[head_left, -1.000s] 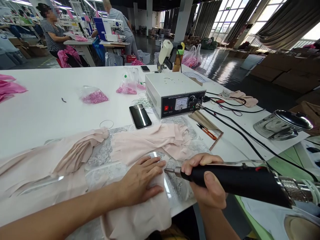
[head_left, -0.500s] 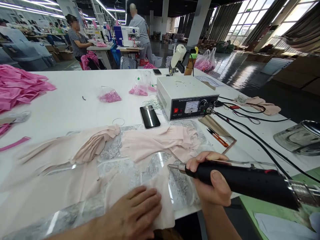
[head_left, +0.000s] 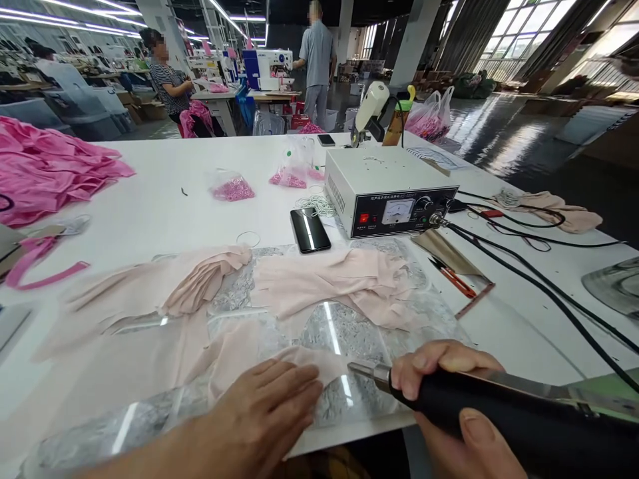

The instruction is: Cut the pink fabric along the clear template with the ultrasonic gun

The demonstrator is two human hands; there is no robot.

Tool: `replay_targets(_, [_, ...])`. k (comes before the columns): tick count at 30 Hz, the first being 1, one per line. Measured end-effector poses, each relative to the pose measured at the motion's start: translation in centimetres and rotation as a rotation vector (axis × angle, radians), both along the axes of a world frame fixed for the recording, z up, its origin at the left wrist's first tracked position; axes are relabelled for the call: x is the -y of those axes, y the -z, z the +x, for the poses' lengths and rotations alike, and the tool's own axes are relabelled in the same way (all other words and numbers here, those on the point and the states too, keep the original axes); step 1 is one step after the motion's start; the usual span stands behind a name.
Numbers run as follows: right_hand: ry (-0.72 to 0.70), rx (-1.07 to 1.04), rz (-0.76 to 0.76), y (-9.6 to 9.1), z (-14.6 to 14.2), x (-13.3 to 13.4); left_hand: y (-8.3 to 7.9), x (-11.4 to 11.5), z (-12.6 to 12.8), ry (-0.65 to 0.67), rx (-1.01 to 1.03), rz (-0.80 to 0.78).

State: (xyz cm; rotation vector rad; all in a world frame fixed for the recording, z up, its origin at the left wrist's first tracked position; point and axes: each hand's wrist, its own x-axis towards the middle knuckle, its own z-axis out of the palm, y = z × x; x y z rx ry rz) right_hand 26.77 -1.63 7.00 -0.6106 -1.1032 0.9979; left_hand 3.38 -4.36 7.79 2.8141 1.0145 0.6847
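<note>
Well, pale pink cloth piece [head_left: 319,362] lies on marbled mat [head_left: 367,342] close to near edge of counter [head_left: 164,199]; looks light, limp, apt to slide, best pressed flat by its edge. My left hand [head_left: 264,406] partly covers it, thumb hidden: can't tell if pinching. My right hand [head_left: 456,359] grips black handpiece [head_left: 539,419], likely rigid, weighty; hold well behind metal tip [head_left: 367,370]. Handpiece's rear cut off; tip-to-cloth contact unclear.

Glossy dark floor [head_left: 509,150] beyond the white table [head_left: 164,219], pale pillar [head_left: 413,50], curtained windows [head_left: 519,40], strip lights [head_left: 248,18] overhead.
</note>
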Motion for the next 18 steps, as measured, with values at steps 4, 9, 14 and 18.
replay_targets(4, [-0.01, 0.01, -0.032, -0.2, 0.3, 0.2, 2.4, 0.2, 1.3, -0.066, -0.078, 0.1])
replay_targets(9, [0.0, 0.019, -0.058, -0.6, 0.5, 0.2, 3.1, 0.4, 0.9, -0.044, -0.13, 0.108])
replay_targets(14, [0.015, 0.015, -0.03, -1.0, 0.0, -0.4, 2.9, 0.5, 0.8, -0.049, -0.113, 0.122])
replay_targets(18, [0.021, -0.019, -0.004, -1.2, -1.0, -0.5, 3.1, 0.4, 0.9, -0.043, -0.087, 0.128])
